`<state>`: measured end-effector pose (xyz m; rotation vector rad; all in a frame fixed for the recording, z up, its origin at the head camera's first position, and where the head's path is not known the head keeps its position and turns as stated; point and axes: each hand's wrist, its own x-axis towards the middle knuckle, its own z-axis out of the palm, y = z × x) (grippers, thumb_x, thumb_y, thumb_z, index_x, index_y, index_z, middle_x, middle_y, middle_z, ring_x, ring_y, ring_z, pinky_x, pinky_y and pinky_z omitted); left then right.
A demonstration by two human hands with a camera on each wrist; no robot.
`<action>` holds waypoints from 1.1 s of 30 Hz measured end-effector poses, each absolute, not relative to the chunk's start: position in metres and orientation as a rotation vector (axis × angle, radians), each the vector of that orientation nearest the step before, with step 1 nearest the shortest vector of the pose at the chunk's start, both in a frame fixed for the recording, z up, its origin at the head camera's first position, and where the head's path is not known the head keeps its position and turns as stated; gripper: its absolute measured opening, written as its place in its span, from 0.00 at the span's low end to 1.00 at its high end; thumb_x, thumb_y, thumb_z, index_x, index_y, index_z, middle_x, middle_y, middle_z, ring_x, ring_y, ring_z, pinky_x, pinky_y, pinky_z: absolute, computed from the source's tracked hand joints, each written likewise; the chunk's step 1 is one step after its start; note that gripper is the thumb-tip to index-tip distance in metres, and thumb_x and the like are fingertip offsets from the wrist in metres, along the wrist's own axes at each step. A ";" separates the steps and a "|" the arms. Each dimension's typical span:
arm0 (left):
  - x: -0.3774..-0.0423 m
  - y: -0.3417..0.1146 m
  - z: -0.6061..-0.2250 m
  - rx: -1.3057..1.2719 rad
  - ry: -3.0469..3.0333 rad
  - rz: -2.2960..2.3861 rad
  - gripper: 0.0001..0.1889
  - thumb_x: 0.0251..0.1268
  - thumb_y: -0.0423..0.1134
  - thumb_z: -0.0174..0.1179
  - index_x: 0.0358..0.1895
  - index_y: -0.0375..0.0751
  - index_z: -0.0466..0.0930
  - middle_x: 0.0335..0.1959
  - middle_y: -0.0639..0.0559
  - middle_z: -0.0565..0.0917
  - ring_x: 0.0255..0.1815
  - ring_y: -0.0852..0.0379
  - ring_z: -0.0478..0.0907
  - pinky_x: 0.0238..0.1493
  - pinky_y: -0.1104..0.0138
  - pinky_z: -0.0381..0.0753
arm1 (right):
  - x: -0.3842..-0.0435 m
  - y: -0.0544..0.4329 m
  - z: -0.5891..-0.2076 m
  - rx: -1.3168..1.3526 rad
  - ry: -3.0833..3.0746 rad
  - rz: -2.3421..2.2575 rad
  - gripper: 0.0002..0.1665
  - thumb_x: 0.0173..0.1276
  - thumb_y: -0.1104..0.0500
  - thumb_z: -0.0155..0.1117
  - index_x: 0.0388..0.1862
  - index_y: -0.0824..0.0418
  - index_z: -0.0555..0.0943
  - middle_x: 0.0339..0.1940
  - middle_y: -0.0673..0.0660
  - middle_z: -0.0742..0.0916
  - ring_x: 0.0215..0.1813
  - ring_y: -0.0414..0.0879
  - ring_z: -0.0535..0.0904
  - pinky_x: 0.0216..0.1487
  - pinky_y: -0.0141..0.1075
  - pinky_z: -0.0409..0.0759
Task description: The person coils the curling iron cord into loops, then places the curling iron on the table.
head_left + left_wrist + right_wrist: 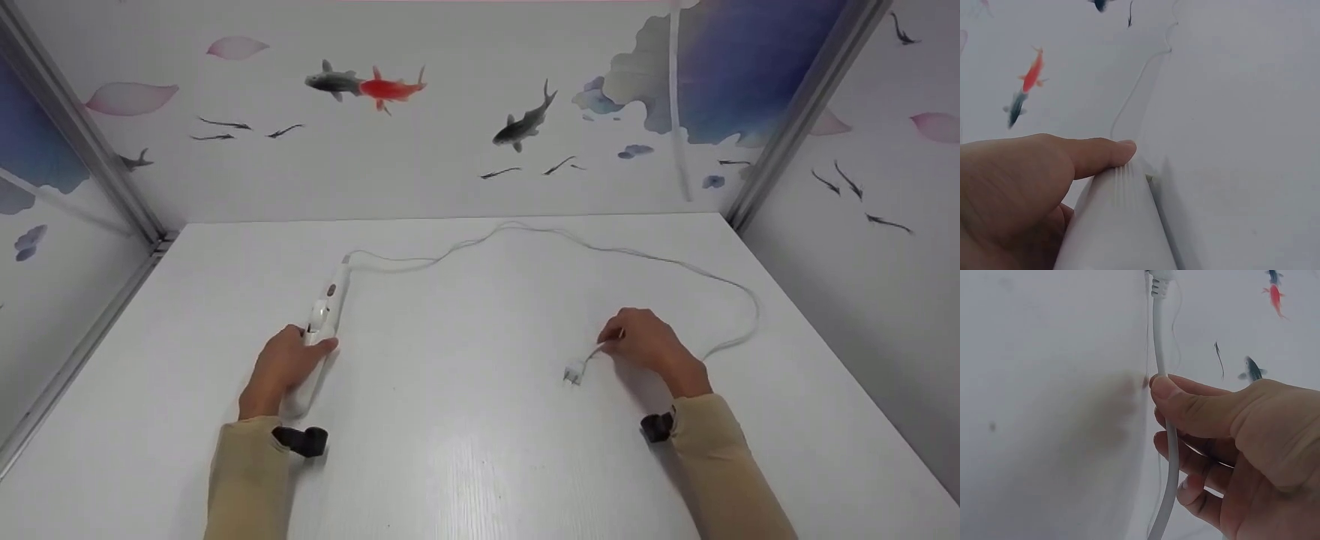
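Observation:
A long white corded appliance [302, 394], shaped like a hair styling iron, lies on the left of the table in the head view. A reddish-brown switch shows near its cord end. My left hand [283, 369] grips its body, with the thumb [1103, 154] across the top beside raised ridges; the other fingers are mostly hidden. From its far end a thin white cord [675, 262] arcs across the back and round the right side. Between thumb and fingertips, my right hand [651, 343] pinches this cord just behind the two-pin plug [574, 373], which points toward the front.
The white table [465, 420] is bounded by a back wall [420, 172] and side walls printed with fish and petals. Metal frame posts [814, 112] stand at the back corners. A black wrist camera [304, 441] sits at the left cuff, another [657, 427] at the right.

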<state>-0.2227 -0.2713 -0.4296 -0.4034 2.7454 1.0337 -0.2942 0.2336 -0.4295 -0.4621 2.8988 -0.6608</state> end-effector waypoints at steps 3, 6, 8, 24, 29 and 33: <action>-0.222 -0.269 -0.427 -0.405 2.750 1.020 0.35 0.72 0.54 0.54 0.64 0.21 0.64 0.55 0.28 0.77 0.46 0.43 0.76 0.44 0.53 0.78 | -0.293 0.234 -0.428 -0.479 2.906 -0.665 0.08 0.67 0.66 0.67 0.42 0.62 0.89 0.42 0.61 0.88 0.47 0.55 0.82 0.51 0.50 0.79; -0.221 -0.267 -0.425 -0.404 2.766 1.009 0.34 0.72 0.53 0.54 0.61 0.21 0.66 0.53 0.29 0.78 0.45 0.43 0.76 0.44 0.52 0.78 | -0.294 0.233 -0.428 -0.489 2.922 -0.669 0.08 0.67 0.67 0.66 0.41 0.63 0.89 0.43 0.62 0.88 0.50 0.58 0.83 0.54 0.52 0.80; -0.221 -0.266 -0.423 -0.407 2.772 1.013 0.32 0.73 0.53 0.54 0.59 0.21 0.67 0.51 0.30 0.78 0.44 0.44 0.76 0.43 0.54 0.78 | -0.294 0.233 -0.428 -0.478 2.939 -0.659 0.09 0.67 0.68 0.65 0.42 0.64 0.90 0.44 0.63 0.89 0.52 0.60 0.83 0.56 0.54 0.79; -0.216 -0.274 -0.412 -0.456 2.659 1.119 0.36 0.73 0.52 0.54 0.69 0.23 0.60 0.62 0.29 0.74 0.53 0.42 0.73 0.52 0.50 0.75 | -0.301 0.274 -0.427 -0.421 2.960 -0.680 0.09 0.67 0.65 0.67 0.44 0.64 0.89 0.48 0.66 0.87 0.56 0.65 0.80 0.59 0.57 0.77; -0.215 -0.277 -0.405 -0.417 2.649 1.124 0.37 0.74 0.52 0.52 0.71 0.23 0.57 0.65 0.27 0.71 0.57 0.40 0.72 0.56 0.48 0.74 | -0.307 0.286 -0.423 -0.416 2.987 -0.719 0.10 0.68 0.65 0.66 0.45 0.66 0.89 0.46 0.67 0.87 0.54 0.65 0.81 0.56 0.56 0.78; -0.214 -0.280 -0.404 -0.408 2.637 1.154 0.38 0.74 0.52 0.51 0.73 0.25 0.56 0.68 0.28 0.69 0.60 0.39 0.71 0.58 0.47 0.74 | -0.315 0.295 -0.419 -0.407 3.002 -0.731 0.11 0.69 0.66 0.64 0.47 0.68 0.88 0.47 0.69 0.87 0.55 0.66 0.80 0.57 0.57 0.78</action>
